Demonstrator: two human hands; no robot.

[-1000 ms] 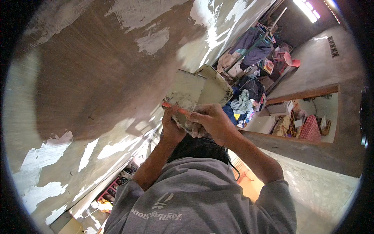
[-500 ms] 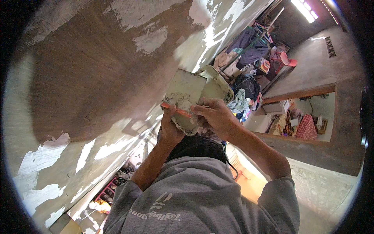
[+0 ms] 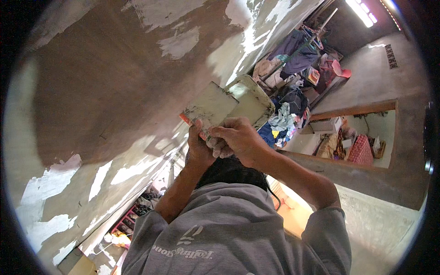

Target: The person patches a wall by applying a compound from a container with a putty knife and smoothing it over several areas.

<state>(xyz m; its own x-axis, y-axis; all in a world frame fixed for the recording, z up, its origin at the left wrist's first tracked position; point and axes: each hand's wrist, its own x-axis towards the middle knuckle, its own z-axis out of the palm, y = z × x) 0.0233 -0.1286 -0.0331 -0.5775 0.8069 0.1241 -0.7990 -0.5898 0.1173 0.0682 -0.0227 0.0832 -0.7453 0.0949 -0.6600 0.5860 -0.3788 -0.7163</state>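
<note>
Close in front of my body, both hands meet at the orange-red handle edge of a wide putty scraper (image 3: 211,103). Its flat grey blade points up and away, smeared with putty near the handle. My left hand (image 3: 200,149) is closed at the handle, thumb on top. Closed from the other side, my right hand (image 3: 239,141) has its thumb at the handle and whitened fingers curled below. Behind the blade is a pale rectangular tray (image 3: 261,107) with putty-stained sides. Its near end is hidden by my hands and the scraper, so which hand supports it is unclear.
A grey wall (image 3: 114,82) with white putty patches rises close on the left. Piled clothes (image 3: 293,105) and hangers lie at the far right, beside a wood-framed wall opening (image 3: 392,133) holding stored goods. A pink rack (image 3: 123,224) stands at the lower left.
The scraper has shifted left and turned, showing more of its blade and the tray behind. My right hand has moved left, closer to my left hand.
</note>
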